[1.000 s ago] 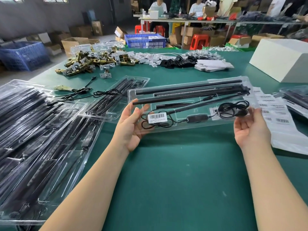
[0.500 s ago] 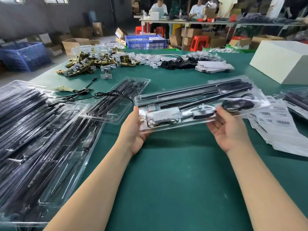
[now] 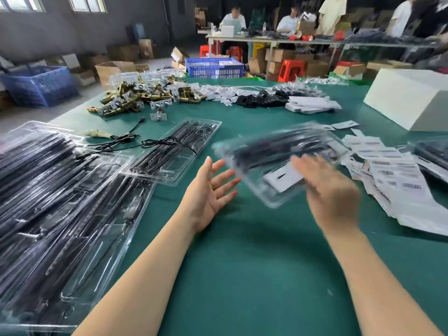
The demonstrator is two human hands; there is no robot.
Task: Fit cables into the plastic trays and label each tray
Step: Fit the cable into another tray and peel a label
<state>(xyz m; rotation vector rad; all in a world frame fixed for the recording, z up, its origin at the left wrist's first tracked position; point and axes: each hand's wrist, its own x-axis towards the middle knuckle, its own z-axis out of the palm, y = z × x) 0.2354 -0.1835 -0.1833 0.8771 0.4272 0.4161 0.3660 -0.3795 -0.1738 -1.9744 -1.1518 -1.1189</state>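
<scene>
Above the green table point(image 3: 242, 263), the right hand point(image 3: 332, 192) touches a blurred plastic tray point(image 3: 274, 151) of black cables; whether it grasps is unclear. Left of it, the left hand point(image 3: 208, 190) lies released, palm up, fingers spread.

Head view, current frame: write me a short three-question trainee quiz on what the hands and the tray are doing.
1. True or false: the left hand grips the blurred tray.
2. Which hand is at the tray? A) left B) right C) both
3. Fill in: the sheets right of the tray are barcode ____.

Key
1. False. The left hand is open, palm up, apart from the tray.
2. B. The right hand is at the tray's near end; motion blur hides whether it grips.
3. Labels, lying on the green table.
</scene>
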